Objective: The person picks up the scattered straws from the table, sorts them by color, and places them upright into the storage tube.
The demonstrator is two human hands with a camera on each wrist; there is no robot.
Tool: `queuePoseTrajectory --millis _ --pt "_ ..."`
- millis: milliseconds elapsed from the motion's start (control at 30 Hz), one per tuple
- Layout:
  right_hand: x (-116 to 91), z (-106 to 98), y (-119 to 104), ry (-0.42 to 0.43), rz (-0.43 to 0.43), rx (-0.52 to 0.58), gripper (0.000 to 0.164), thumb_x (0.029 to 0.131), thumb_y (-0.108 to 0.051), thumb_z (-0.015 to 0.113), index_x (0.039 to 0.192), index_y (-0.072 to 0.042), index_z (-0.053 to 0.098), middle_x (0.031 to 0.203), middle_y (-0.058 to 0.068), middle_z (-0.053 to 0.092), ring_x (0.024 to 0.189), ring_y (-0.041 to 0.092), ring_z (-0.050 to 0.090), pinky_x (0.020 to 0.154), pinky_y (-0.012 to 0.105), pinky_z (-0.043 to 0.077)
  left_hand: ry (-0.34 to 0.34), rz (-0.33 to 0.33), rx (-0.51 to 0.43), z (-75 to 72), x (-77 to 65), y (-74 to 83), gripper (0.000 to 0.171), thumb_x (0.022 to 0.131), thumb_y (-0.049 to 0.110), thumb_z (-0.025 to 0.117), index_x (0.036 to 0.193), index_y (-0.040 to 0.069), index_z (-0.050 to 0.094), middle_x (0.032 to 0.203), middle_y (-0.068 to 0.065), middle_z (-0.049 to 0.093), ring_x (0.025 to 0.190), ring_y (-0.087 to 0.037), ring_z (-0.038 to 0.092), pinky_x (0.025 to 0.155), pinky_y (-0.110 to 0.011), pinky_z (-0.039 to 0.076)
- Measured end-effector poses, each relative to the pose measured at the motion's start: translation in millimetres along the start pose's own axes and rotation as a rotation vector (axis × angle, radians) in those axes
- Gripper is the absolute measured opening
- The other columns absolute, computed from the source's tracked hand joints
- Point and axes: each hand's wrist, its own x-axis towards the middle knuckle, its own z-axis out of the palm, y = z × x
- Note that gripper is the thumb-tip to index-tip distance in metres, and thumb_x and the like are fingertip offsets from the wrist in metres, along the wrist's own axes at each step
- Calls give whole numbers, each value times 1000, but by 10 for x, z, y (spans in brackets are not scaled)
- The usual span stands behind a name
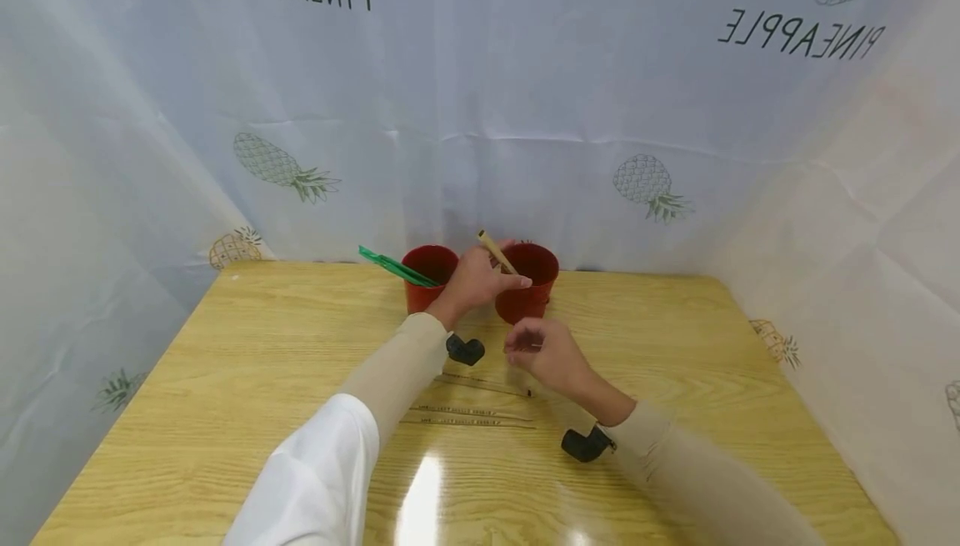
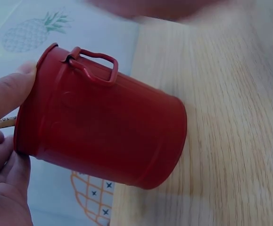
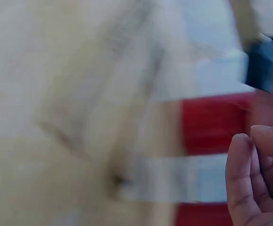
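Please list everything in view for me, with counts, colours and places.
Wooden table: one, light yellow-brown, beneath the items.
Pineapple-print cloth: count unclear, white, behind the table and at both sides.
Red metal buckets: two, red, side by side at the table's back.
Green sticks: at least two, green, leaning in the left bucket.
Tan tube: one visible, tan, at the rim of the right bucket.
Thin printed sticks: three visible, tan with dark lettering, lying on the table.
Wrist cameras: two, black, one at each wrist.
Sleeves: two, beige, the left white higher up.
Left hand: one, gripping the right bucket's rim.
Right hand: one, loosely curled, in front of that bucket.
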Motion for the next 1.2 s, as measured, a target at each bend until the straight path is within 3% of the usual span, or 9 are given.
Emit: queuePoseTrajectory --millis 167,400,667,867,1033,1200 --pt "-52 197 154 -81 18 -40 12 86 7 73 92 -2 75 89 13 75 79 10 68 75 20 59 7 -23 1 -8 -16 9 75 89 25 84 155 10 51 154 -8 59 147 -30 52 117 -46 50" --pt "-4 311 190 -133 55 -112 16 81 9 77 90 -4 73 84 7 76 74 8 66 71 20 58 8 -32 32 -1 -4 -3 77 89 27 84 156 10 50 153 -8 60 146 -29 53 117 -45 50" --pt "-14 327 189 -167 54 -191 11 83 4 81 91 -3 78 84 4 76 74 7 64 69 19 56 -8 -14 27 -1 -1 9 75 89 26 83 155 10 51 151 -9 61 144 -30 54 117 -46 50" --pt "-10 339 187 -199 28 -297 10 83 3 81 83 -6 78 77 0 72 69 6 58 65 20 52 -6 -29 13 -6 -8 37 77 88 27 84 155 11 51 151 -9 61 144 -29 54 117 -46 50" --pt "-1 312 177 -292 3 -400 13 87 3 74 83 -9 75 77 -2 67 70 8 55 64 22 50 -7 -34 20 -3 -7 32 77 89 27 84 155 12 51 152 -8 60 145 -29 53 117 -46 50" --pt "-23 175 174 -391 -39 -429 16 92 3 70 87 -11 75 81 -4 69 74 6 56 69 22 52 -14 -33 18 -5 -6 32 77 89 28 84 156 11 50 151 -8 61 145 -29 53 117 -46 49"
